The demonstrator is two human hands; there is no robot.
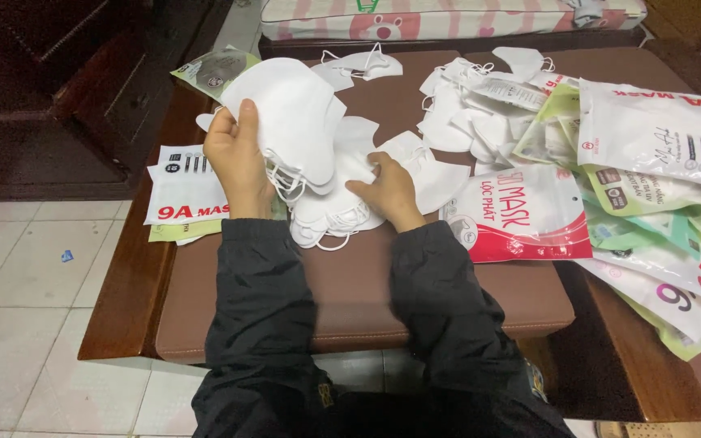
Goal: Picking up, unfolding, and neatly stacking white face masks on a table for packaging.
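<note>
My left hand holds up a stack of white face masks, thumb on the front, ear loops hanging below. My right hand rests flat on a loose pile of white masks lying on the brown padded bench top. Both arms are in dark sleeves. More white masks lie heaped further back to the right.
Several flat mask packets, white, green and red-and-white, are spread over the right side. Two more packets lie at the left edge, and a green one sits at the back left. A dark wooden cabinet stands left, above tiled floor.
</note>
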